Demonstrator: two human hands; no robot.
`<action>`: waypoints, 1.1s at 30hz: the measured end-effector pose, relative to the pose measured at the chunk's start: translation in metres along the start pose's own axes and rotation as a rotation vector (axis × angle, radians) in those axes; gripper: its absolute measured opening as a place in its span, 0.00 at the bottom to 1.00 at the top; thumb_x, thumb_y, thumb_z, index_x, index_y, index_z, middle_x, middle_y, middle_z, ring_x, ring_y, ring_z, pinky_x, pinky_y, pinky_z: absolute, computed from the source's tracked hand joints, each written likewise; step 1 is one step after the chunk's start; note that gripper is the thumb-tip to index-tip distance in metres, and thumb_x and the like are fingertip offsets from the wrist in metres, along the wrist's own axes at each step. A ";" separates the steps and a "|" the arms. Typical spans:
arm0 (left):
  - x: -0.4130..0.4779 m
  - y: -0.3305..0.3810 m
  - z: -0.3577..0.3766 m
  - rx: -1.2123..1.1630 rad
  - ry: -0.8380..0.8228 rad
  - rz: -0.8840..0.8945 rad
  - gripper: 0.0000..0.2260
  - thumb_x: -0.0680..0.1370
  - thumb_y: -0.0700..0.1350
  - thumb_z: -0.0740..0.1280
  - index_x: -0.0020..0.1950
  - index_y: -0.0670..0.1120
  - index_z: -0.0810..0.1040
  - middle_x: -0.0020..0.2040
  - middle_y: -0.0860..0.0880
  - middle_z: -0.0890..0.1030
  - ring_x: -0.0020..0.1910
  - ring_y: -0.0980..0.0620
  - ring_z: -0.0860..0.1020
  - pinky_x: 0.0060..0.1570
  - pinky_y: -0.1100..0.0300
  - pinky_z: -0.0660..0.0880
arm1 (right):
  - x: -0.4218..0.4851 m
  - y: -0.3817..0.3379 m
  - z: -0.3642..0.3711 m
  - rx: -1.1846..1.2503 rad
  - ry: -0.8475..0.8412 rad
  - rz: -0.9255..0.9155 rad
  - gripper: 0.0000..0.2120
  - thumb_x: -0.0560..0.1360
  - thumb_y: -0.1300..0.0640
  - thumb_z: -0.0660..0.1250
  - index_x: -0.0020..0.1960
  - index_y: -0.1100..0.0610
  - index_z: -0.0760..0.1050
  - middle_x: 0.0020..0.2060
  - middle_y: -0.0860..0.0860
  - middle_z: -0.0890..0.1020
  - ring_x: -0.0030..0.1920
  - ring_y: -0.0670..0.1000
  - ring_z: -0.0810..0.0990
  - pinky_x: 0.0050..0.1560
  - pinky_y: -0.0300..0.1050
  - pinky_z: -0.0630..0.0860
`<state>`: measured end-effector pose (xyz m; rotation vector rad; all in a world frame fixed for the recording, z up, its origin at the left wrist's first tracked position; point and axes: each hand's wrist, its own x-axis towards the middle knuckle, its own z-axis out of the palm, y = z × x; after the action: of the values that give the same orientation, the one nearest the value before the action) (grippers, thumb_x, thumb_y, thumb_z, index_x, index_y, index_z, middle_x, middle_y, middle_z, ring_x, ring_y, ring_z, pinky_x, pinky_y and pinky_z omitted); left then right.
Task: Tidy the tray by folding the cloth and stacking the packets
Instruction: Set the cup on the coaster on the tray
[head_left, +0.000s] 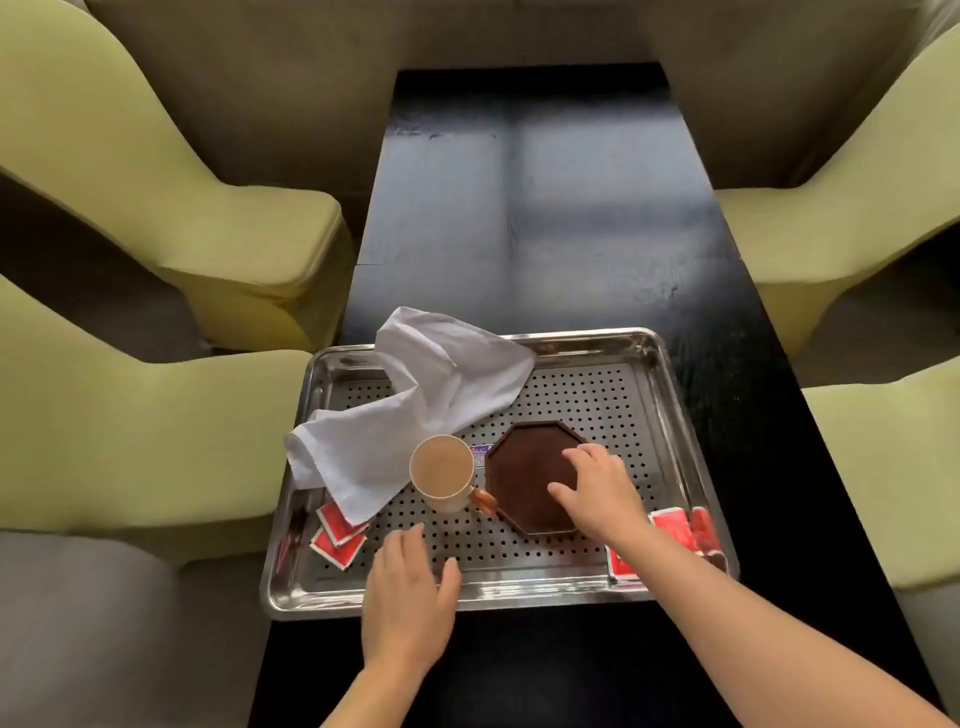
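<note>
The crumpled white cloth (431, 405) sprawls over the far-left part of the steel tray (670, 374). Red packets (340, 535) lie at its near left, other packets (675, 530) at its near right. The left hand (408, 597) hovers over the near rim, fingers straight and empty, while the right hand (597, 488) spreads loose, empty fingers over the octagonal dish (524, 467).

On my feed I see soft, even light; the far end of the dark desk (545, 171) mirrors a pale sheen. The steel tray (587, 340) throws bright glare along its rim. Shadows are faint. Wide-angle bending curves the armchairs (234, 234) at the edges, and detail is slightly soft throughout.
</note>
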<state>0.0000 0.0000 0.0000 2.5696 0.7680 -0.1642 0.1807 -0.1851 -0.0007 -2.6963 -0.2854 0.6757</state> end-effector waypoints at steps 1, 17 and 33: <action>0.000 0.004 0.005 0.016 -0.040 0.003 0.25 0.80 0.57 0.60 0.73 0.46 0.68 0.65 0.50 0.73 0.64 0.52 0.71 0.63 0.57 0.71 | 0.001 0.002 0.000 0.008 0.001 0.014 0.29 0.78 0.46 0.67 0.75 0.53 0.66 0.74 0.51 0.66 0.73 0.57 0.64 0.70 0.54 0.68; 0.029 0.076 0.064 -0.102 -0.405 -0.018 0.36 0.80 0.56 0.60 0.81 0.43 0.45 0.81 0.42 0.53 0.80 0.44 0.49 0.78 0.47 0.54 | 0.023 0.037 -0.001 0.083 -0.043 0.126 0.29 0.78 0.49 0.67 0.76 0.55 0.65 0.72 0.55 0.71 0.71 0.62 0.67 0.70 0.56 0.67; 0.036 0.106 0.077 -0.150 -0.368 -0.093 0.40 0.78 0.54 0.62 0.81 0.43 0.42 0.82 0.45 0.47 0.80 0.45 0.45 0.78 0.46 0.54 | 0.038 0.051 -0.019 0.215 -0.081 0.136 0.29 0.77 0.51 0.68 0.75 0.55 0.66 0.70 0.55 0.72 0.68 0.58 0.73 0.67 0.55 0.72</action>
<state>0.0891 -0.0962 -0.0363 2.2707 0.7272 -0.5683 0.2281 -0.2270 -0.0203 -2.5028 -0.0457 0.8076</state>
